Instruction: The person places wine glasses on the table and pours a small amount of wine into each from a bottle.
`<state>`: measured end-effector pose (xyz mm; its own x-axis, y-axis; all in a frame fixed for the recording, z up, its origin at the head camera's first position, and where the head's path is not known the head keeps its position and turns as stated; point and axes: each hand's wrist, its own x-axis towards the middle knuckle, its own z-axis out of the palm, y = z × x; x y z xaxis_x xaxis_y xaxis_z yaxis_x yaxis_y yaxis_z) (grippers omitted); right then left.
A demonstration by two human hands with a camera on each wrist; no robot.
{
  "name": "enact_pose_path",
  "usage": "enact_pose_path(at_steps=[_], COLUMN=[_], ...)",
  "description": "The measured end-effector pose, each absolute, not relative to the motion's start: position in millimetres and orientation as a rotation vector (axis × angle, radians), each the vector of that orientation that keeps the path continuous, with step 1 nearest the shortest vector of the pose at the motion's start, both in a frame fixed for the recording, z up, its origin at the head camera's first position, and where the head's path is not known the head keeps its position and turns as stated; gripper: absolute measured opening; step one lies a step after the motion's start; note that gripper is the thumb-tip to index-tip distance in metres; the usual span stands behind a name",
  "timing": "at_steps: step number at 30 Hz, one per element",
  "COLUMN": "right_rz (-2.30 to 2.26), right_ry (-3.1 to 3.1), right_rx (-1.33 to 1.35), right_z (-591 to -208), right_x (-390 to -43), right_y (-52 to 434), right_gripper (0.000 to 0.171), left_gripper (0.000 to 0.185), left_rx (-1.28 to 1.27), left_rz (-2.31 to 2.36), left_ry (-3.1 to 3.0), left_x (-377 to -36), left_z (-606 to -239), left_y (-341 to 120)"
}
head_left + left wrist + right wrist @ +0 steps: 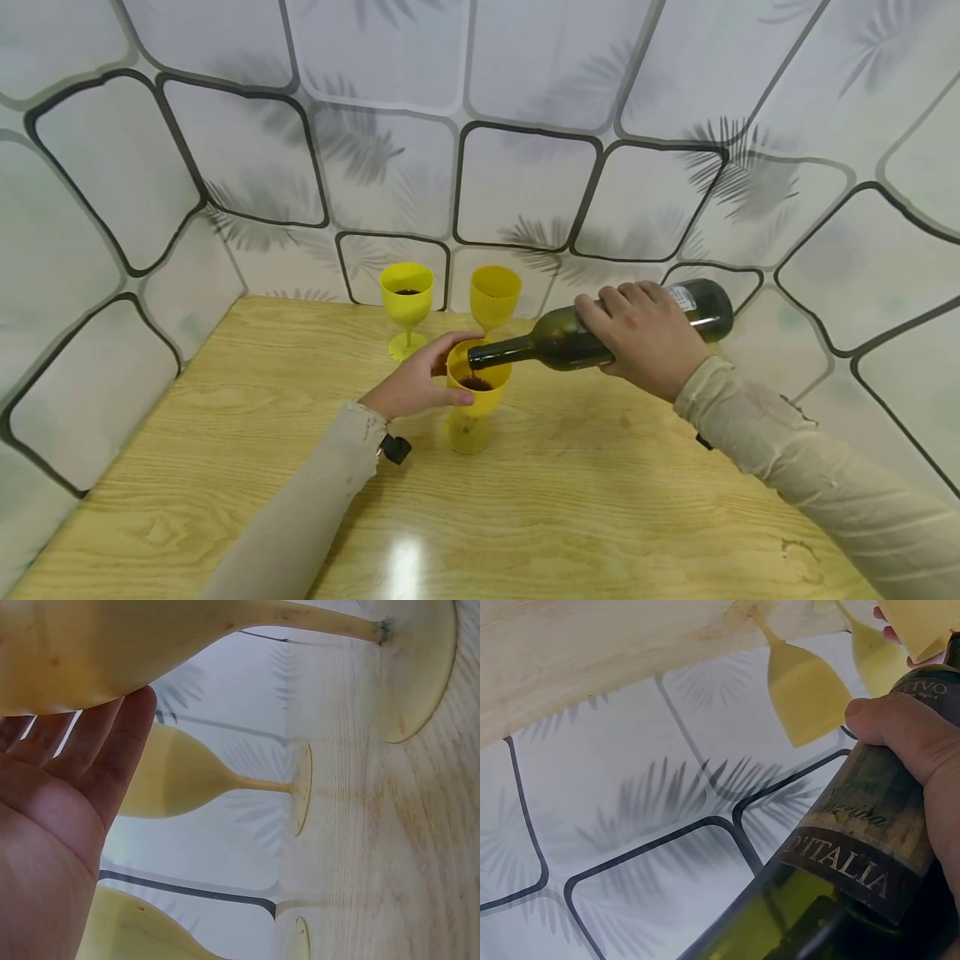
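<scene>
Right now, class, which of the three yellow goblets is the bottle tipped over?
The nearest goblet, steadied by the left hand; the bottle in the right hand reaches its rim. The other two stand untouched behind.

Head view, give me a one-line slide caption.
Right hand tips a green wine bottle over a yellow goblet gripped by the left hand, two more goblets behind.

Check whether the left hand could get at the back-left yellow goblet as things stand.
Probably yes: the left hand grips the near goblet, so it must let go first. The back-left goblet stands just beyond it, with bare table between.
</scene>
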<state>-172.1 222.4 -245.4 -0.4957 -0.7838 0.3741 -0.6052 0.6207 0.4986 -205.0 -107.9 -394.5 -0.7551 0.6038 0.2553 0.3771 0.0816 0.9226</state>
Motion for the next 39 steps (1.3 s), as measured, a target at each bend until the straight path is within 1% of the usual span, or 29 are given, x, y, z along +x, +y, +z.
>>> enact_pose_path(at_steps=[5, 11, 16, 21, 26, 33, 39], right_rz=[-0.430, -0.467, -0.490, -0.498, -0.507, -0.526, -0.534], right_ry=[-2.240, -2.225, -2.209, -2.207, -2.209, -2.188, -2.196], right_rx=[1.096, 1.101, 1.102, 1.113, 1.124, 1.117, 1.115], right_z=[-244, -243, -242, -241, -240, -237, -237], right_x=[-171, -169, -168, -168, -166, -166, -165], right_y=[219, 216, 215, 214, 212, 209, 208], right_gripper=[0.086, 0.095, 0.099, 0.100, 0.100, 0.099, 0.100], left_gripper=[0.107, 0.097, 0.095, 0.097, 0.102, 0.093, 0.094], left_rx=[0.995, 0.987, 0.984, 0.987, 0.990, 0.990, 0.984], left_rz=[1.749, 1.754, 1.756, 1.754, 1.749, 1.747, 1.740], left_ry=[2.154, 2.146, 2.150, 2.156, 2.157, 2.156, 2.165], left_x=[-205, -203, -202, -202, -202, -203, -203], left_z=[-395, -393, -392, -393, -393, -394, -393], left_y=[-108, -108, -108, -108, -108, -109, -109])
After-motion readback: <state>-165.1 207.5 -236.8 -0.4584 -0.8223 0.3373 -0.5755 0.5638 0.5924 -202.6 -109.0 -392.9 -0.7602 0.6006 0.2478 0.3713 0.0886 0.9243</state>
